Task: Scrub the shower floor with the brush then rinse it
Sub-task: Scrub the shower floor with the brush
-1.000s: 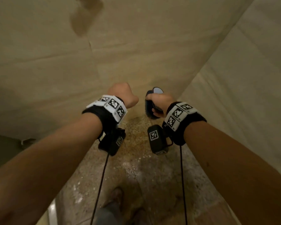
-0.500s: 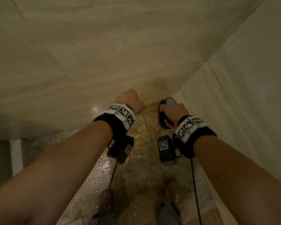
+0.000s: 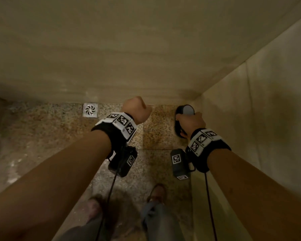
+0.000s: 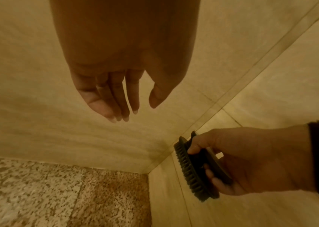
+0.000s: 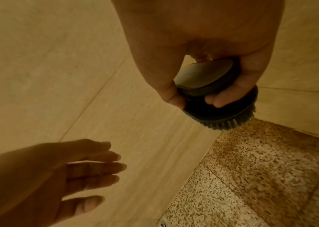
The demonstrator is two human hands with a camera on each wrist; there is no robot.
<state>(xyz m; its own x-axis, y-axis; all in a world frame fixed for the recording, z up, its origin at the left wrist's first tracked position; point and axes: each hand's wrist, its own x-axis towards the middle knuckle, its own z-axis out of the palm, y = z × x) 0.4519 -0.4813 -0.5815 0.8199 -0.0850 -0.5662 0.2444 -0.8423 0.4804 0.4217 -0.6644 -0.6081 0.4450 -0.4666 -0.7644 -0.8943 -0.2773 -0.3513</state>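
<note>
My right hand (image 3: 191,121) grips a dark scrub brush (image 3: 182,113) by its handle, held in the air above the far right corner of the speckled shower floor (image 3: 156,133). The left wrist view shows the brush (image 4: 195,170) on edge, bristles facing left, fingers curled through the handle. In the right wrist view the brush (image 5: 222,107) hangs above the floor (image 5: 261,169) with its bristles down. My left hand (image 3: 136,109) hovers to the left of it, empty. Its fingers (image 4: 116,99) hang straight and relaxed, also shown as the left hand (image 5: 73,169).
A square metal drain (image 3: 90,110) lies in the floor against the back wall (image 3: 129,58), left of my hands. A tiled side wall (image 3: 259,119) closes the right side. My feet (image 3: 157,193) stand on the wet floor below the hands. Cables hang from both wristbands.
The view has tilted down, so more floor and the drain now show. Both hands have moved forward over the floor, and the right hand still grips the brush.
</note>
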